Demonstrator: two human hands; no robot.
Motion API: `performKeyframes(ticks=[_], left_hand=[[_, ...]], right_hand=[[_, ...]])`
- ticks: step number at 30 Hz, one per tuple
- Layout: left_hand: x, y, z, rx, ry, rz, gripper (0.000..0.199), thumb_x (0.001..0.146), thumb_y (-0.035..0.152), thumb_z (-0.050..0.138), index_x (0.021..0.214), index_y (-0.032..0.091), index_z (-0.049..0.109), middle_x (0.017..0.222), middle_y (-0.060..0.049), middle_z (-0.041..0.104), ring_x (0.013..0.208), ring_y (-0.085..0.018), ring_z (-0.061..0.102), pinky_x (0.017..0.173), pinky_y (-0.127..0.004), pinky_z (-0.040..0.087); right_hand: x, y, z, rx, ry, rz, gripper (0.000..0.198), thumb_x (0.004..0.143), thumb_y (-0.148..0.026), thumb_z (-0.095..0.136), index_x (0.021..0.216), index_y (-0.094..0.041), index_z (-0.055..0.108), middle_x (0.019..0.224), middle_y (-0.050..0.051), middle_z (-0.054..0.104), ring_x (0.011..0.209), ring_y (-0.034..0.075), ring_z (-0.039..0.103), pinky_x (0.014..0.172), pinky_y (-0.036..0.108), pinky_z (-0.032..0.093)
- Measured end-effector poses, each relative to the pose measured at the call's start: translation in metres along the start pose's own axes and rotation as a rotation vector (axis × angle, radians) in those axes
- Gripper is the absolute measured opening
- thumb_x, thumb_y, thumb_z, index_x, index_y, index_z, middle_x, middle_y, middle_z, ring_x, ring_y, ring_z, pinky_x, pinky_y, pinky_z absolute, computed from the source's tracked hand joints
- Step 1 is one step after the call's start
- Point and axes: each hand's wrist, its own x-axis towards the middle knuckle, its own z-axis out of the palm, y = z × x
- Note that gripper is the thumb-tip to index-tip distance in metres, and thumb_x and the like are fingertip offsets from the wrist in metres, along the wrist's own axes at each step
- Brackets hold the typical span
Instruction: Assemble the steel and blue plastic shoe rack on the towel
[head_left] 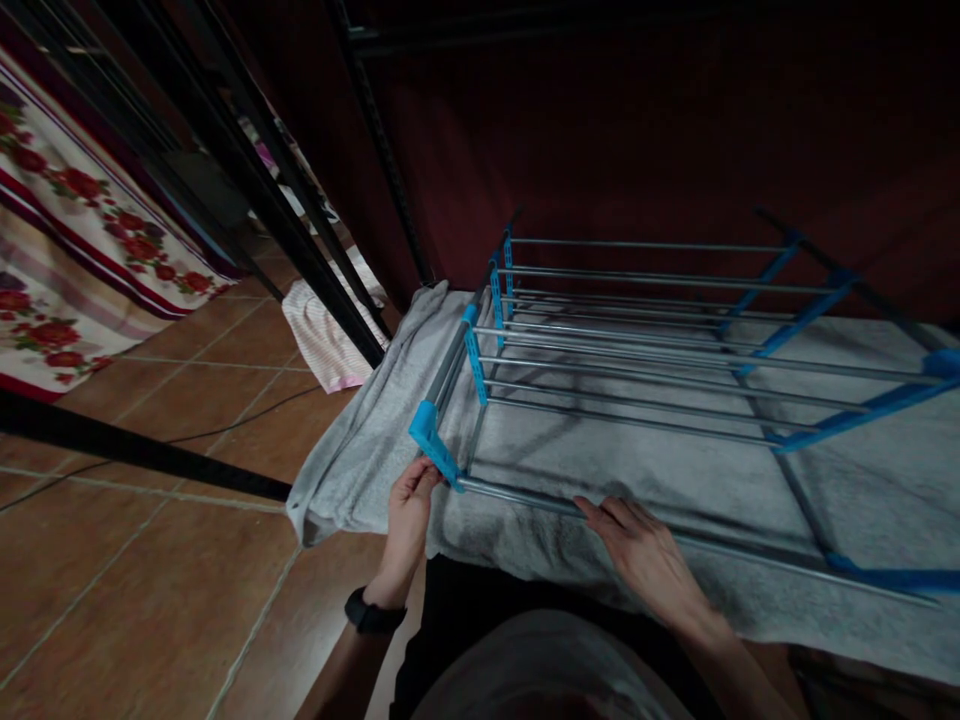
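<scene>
A rack of grey metal tubes (645,360) with blue plastic side pieces lies across a grey blanket in front of me. My left hand (409,495), wearing a dark wristband, pinches the lower part of a blue corner bracket (436,447) at the rack's near left end. Just what its fingertips press on is partly hidden. From that bracket a metal rod (517,492) runs to the right along the near edge. My right hand (637,550) is closed around this rod near its middle, the thumb side towards the bracket.
The grey blanket (360,450) covers a raised surface, with a dark red backing (660,130) behind. Black metal posts (300,260) stand at left. A striped cloth (330,330) and a cable (247,413) lie on the tiled floor; a flowered curtain-like cloth (97,230) hangs far left.
</scene>
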Motion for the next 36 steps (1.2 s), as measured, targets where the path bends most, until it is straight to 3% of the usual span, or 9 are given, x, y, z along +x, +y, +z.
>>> performKeyframes(ticks=[10, 26, 36], left_hand=[[-0.001, -0.003, -0.001, 0.046, -0.026, 0.011, 0.019, 0.08, 0.037, 0.066, 0.078, 0.018, 0.068, 0.076, -0.001, 0.065, 0.076, -0.018, 0.057, 0.081, -0.03, 0.045], [-0.002, -0.008, 0.001, 0.054, -0.018, -0.005, 0.018, 0.078, 0.036, 0.068, 0.078, 0.018, 0.068, 0.076, 0.0, 0.065, 0.077, -0.017, 0.058, 0.081, -0.029, 0.045], [-0.003, -0.01, -0.006, 0.171, 0.002, 0.007, 0.031, 0.076, 0.045, 0.07, 0.09, 0.018, 0.072, 0.091, -0.004, 0.073, 0.093, -0.023, 0.064, 0.091, -0.035, 0.048]], right_hand=[[0.006, 0.0, 0.003, -0.038, -0.011, 0.018, 0.048, 0.096, -0.009, 0.052, 0.142, -0.021, 0.053, 0.099, 0.006, 0.063, 0.086, 0.02, 0.06, 0.081, 0.036, 0.049], [0.005, 0.001, 0.002, -0.016, 0.028, -0.031, 0.046, 0.096, -0.013, 0.052, 0.142, -0.021, 0.053, 0.097, 0.005, 0.064, 0.084, 0.019, 0.06, 0.077, 0.035, 0.048], [0.014, -0.007, -0.002, 0.026, -0.03, 0.052, 0.042, 0.096, -0.012, 0.055, 0.136, -0.023, 0.057, 0.1, 0.004, 0.065, 0.089, 0.019, 0.058, 0.082, 0.034, 0.046]])
